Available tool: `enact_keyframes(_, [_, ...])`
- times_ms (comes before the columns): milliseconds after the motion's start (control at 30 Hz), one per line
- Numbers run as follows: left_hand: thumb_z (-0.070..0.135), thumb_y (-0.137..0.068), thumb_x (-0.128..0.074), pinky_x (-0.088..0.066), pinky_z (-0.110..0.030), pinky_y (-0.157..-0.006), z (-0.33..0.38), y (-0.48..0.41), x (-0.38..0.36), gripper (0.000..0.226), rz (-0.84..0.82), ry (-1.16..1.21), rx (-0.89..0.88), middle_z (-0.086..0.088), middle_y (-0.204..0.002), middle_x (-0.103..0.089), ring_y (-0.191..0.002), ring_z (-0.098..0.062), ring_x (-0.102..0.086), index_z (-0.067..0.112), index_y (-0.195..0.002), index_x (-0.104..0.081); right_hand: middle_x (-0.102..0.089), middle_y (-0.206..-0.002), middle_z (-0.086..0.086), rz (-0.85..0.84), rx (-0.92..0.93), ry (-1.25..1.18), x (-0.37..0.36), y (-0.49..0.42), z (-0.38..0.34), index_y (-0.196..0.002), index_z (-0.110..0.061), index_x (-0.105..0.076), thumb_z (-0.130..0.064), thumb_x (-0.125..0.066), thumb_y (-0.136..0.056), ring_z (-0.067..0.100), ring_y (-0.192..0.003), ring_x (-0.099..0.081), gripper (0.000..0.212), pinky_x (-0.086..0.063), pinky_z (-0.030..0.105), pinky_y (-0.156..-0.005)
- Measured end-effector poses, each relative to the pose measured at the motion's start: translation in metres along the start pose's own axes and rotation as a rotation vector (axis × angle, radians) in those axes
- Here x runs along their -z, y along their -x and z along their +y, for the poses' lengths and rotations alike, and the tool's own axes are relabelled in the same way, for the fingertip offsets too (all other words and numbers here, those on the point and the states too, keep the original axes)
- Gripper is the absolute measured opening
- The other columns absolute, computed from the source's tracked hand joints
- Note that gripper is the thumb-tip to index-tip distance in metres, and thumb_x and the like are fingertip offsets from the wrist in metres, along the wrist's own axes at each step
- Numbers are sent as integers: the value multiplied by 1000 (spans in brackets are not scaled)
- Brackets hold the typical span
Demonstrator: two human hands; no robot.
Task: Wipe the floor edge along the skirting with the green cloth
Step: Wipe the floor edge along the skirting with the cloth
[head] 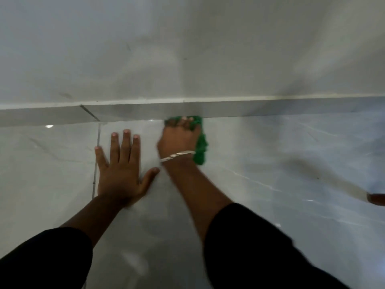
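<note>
My right hand (178, 138) presses a green cloth (201, 149) onto the glossy tiled floor (270, 163), right where the floor meets the grey skirting (250, 109). Cloth shows beyond the fingertips against the skirting and along the right side of the hand and wrist. A silver bracelet circles that wrist. My left hand (123, 170) lies flat on the floor to the left, palm down, fingers spread, holding nothing. Black sleeves cover both forearms.
A white wall (187, 49) rises above the skirting. A tile joint (96, 159) runs under my left hand toward the skirting. At the right edge a brown object (376, 199) lies partly in view on the floor.
</note>
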State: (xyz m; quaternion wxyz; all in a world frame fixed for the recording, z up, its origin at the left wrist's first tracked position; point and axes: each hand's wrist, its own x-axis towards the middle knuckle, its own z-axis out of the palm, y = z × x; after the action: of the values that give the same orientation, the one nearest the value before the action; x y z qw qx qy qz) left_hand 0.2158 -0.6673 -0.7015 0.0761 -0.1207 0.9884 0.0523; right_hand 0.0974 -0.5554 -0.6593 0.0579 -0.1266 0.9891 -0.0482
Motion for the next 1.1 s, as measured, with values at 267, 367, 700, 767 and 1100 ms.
enact_keyframes(267, [77,-85,-13,-3,-71,-118,2,3,13,98,-35,13,23,-12,-170,5,-156,-35,9,13,-160,-5,-66,-112,8,56,49,134,22,-18,126,-113,-18,-58,-22,-47,-90,31,-105,-60,26,-45,43,-84])
enact_keyframes(367, [77,-86,-15,-3,-73,-117,1,0,7,99,-13,18,13,-13,-170,2,-156,-37,6,12,-160,-5,-66,-107,18,29,-157,129,23,-30,139,-107,-7,-61,-13,-50,-86,36,-99,-61,25,-46,48,-86])
enact_keyframes(700, [77,-85,-13,-4,-72,-117,1,0,8,100,-23,-15,14,-13,-170,4,-156,-35,7,12,-160,-4,-63,-119,20,-2,207,37,12,-7,22,-118,-9,-59,-17,-49,-85,38,-114,-55,35,-39,50,-96])
enact_keyframes(767, [78,-85,-11,-4,-72,-117,0,1,9,100,-31,-3,17,-13,-170,3,-156,-35,6,12,-160,-4,-64,-117,11,7,210,80,18,-11,76,-119,-18,-57,-19,-46,-88,32,-109,-58,33,-43,45,-89])
enact_keyframes(1100, [77,-86,-18,-4,-73,-117,1,-3,4,100,3,1,5,-15,-170,0,-156,-36,4,9,-159,-6,-56,-127,27,-6,-52,32,1,-11,21,-122,-6,-56,-16,-42,-87,42,-123,-48,40,-34,52,-105])
